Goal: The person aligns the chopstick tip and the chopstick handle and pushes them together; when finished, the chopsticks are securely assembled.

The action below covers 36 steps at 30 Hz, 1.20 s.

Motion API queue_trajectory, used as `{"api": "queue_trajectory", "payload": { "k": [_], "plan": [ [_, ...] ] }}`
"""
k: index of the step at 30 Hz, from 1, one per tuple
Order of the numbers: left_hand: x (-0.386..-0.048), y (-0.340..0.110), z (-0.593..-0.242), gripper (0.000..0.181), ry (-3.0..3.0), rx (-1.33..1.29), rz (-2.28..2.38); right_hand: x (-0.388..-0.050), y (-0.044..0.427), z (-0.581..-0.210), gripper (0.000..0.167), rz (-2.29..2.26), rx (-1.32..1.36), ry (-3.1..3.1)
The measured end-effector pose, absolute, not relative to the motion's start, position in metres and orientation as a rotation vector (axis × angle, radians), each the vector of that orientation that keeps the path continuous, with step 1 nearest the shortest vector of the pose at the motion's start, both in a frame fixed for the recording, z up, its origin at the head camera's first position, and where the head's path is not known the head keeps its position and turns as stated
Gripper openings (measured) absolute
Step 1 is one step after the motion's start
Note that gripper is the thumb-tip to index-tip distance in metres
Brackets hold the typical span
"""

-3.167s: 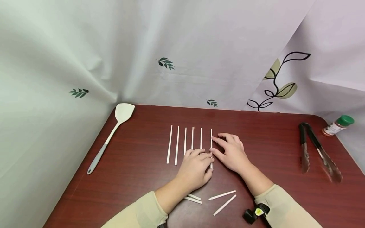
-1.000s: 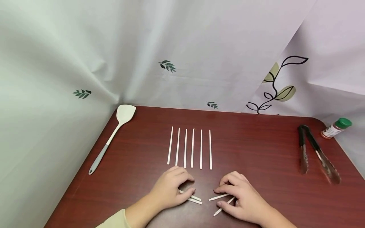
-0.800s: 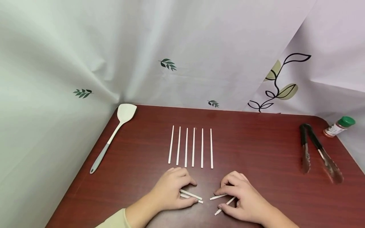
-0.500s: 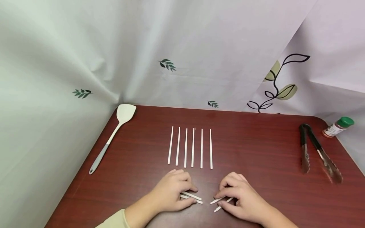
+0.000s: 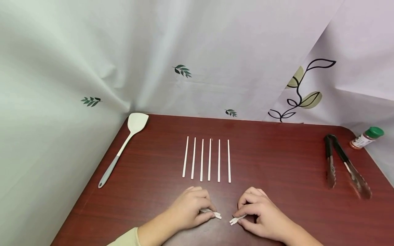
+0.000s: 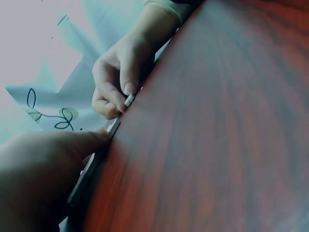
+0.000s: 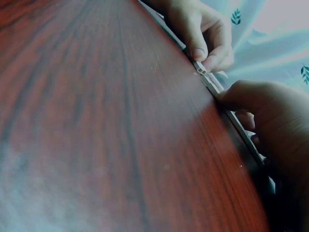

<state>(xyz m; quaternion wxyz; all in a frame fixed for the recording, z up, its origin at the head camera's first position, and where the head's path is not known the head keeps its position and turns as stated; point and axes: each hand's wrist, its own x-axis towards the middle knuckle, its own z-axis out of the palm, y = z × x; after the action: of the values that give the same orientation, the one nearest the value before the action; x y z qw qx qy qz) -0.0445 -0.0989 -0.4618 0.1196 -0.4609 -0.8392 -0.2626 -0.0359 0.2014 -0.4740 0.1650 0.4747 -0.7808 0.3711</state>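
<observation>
Thumb and fingers of my left hand [image 5: 194, 209] pinch a pair of thin white sticks [image 5: 218, 216] low at the table's near side. Facing it, my right hand [image 5: 260, 213] pinches another pair of white sticks [image 5: 233, 221], whose tips look stepped. The two pairs point toward each other with a small gap between. In the right wrist view the square ends of the left pair [image 7: 201, 70] show side by side. Palms and fingers hide most of each pair. Farther back, several white sticks [image 5: 209, 160] lie in an upright, roughly parallel row, untouched.
A white spatula [image 5: 137, 122] with a grey handle lies along the table's left edge. Black-handled metal tongs [image 5: 341, 153] lie spread at the right, beside a green-capped spice jar [image 5: 363, 140]. White patterned cloth [image 5: 203, 89] hangs behind the dark red table [image 5: 271, 153].
Both hands have drawn back from the row to the loose sticks near me. Over the last second each has gathered its two angled sticks together and pinched them.
</observation>
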Motion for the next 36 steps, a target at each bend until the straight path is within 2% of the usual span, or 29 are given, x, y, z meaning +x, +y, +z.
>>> {"api": "queue_trajectory", "payload": {
  "k": [11, 18, 27, 32, 36],
  "plan": [
    [-0.0376, -0.0941, -0.4614, 0.013, -2.558, -1.280, -0.745, -0.0350, 0.1991, -0.4746, 0.033, 1.067, 1.315, -2.251],
    [-0.0372, -0.0942, -0.4615, 0.011, -2.572, -1.293, -0.747, -0.0344, 0.1980, -0.4731, 0.015, 1.117, 1.210, -2.311],
    [-0.0394, -0.0912, -0.4645, 0.006, -2.539, -1.229, -0.931, -0.0334, 0.1994, -0.4728, 0.043, 1.190, 1.188, -2.277],
    [-0.0414, -0.0900, -0.4672, 0.010, -2.457, -1.205, -0.959, -0.0356, 0.1998, -0.4737, 0.043, 1.210, 1.223, -2.235],
    [-0.0410, -0.0896, -0.4675, 0.015, -2.422, -1.230, -0.989, -0.0367, 0.1999, -0.4743, 0.032, 1.211, 1.259, -2.191]
  ]
}}
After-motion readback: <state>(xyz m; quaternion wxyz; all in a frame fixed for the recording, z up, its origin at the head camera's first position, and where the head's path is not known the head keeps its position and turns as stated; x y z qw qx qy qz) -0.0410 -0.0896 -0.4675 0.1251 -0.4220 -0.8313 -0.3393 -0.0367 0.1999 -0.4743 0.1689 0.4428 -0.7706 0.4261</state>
